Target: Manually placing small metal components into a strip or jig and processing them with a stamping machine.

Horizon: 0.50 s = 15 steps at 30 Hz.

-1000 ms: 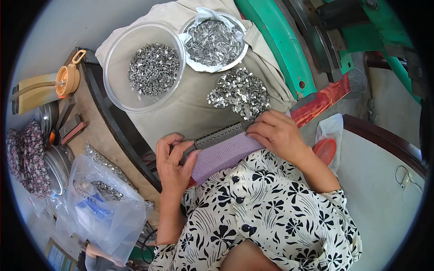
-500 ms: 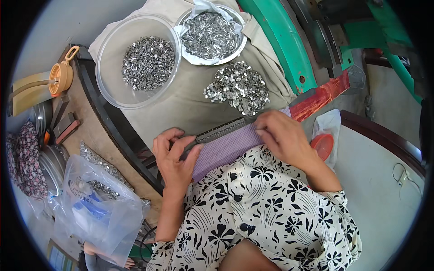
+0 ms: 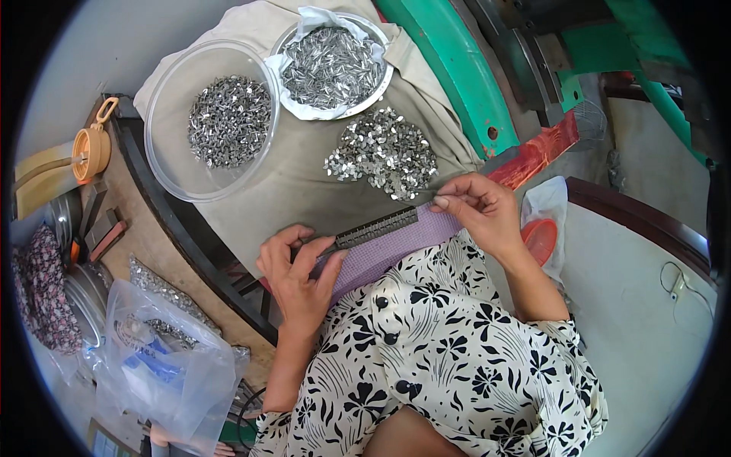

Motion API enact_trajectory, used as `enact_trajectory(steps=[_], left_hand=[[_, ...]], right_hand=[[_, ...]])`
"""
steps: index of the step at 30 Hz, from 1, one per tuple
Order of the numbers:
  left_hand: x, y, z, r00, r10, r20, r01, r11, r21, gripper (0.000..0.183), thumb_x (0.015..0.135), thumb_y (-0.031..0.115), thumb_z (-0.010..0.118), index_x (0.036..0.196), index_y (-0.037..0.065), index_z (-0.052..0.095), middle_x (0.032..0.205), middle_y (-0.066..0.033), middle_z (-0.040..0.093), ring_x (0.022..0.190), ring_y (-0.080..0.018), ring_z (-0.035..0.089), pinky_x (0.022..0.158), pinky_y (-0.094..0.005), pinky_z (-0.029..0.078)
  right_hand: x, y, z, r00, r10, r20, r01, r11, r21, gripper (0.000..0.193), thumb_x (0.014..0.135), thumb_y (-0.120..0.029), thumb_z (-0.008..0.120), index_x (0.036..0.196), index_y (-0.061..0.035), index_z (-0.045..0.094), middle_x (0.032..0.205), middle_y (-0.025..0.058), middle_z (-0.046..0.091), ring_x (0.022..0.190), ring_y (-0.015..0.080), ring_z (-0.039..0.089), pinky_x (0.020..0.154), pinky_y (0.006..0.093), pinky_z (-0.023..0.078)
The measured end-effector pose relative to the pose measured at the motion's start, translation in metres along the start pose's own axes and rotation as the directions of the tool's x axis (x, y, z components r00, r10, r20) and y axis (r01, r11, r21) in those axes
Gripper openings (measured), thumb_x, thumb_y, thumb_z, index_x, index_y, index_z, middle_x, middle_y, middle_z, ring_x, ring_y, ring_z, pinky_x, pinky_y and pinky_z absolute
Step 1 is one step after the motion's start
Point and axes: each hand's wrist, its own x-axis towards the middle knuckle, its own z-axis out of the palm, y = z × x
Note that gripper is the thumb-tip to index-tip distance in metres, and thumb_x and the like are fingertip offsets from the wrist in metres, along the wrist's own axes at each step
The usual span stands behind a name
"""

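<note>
A dark metal bar with a row of slots or teeth [image 3: 378,227] lies slantwise on a purple checked cloth [image 3: 381,255] over my lap. My left hand [image 3: 297,278] grips the bar's left end between fingers and thumb. Just past its right end, my right hand [image 3: 483,213] is closed in a pinch. A thin dark sliver shows at those fingertips, too small to name. Beyond the bar, a loose heap of small shiny metal pieces [image 3: 384,152] rests on a beige cloth [image 3: 304,171].
A clear plastic bowl [image 3: 156,145] of small metal parts stands far left, beside a metal bowl [image 3: 378,99] of slim metal pieces. Green machine framework [image 3: 449,76] rises at the far right. A plastic bag [image 3: 175,373] hangs at the left, near a wooden bench [image 3: 156,221].
My right hand has drawn back from the bar's right end, leaving that end in plain sight. My left hand keeps its grip. The whole view has shifted slightly.
</note>
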Motion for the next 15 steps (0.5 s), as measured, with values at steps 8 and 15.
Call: enact_trajectory(steps=[8, 15], left_hand=[[-0.001, 0.001, 0.000, 1.000, -0.001, 0.000, 0.001, 1.000, -0.004, 0.032, 0.064, 0.008, 0.085, 0.093, 0.008, 0.073, 0.105, -0.0074, 0.061, 0.094, -0.0245, 0.054, 0.087, -0.0357, 0.040], [-0.003, -0.002, 0.003, 1.000, -0.017, -0.007, 0.017, 1.000, -0.019, 0.029, 0.066, 0.016, 0.085, 0.094, 0.013, 0.076, 0.106, -0.0042, 0.061, 0.093, -0.0223, 0.053, 0.086, -0.0363, 0.037]], right_hand=[[0.009, -0.022, 0.010, 0.966, -0.198, 0.167, 0.247, 0.894, -0.372, 0.009, 0.087, -0.002, 0.071, 0.096, 0.0011, 0.072, 0.090, 0.0078, 0.069, 0.080, 0.0145, 0.066, 0.069, 0.0273, 0.051], [0.009, -0.022, 0.018, 0.937, -0.295, 0.188, 0.350, 0.793, -0.498, 0.013, 0.082, -0.006, 0.077, 0.094, -0.0047, 0.076, 0.092, 0.0051, 0.065, 0.075, 0.0164, 0.064, 0.063, 0.0278, 0.050]])
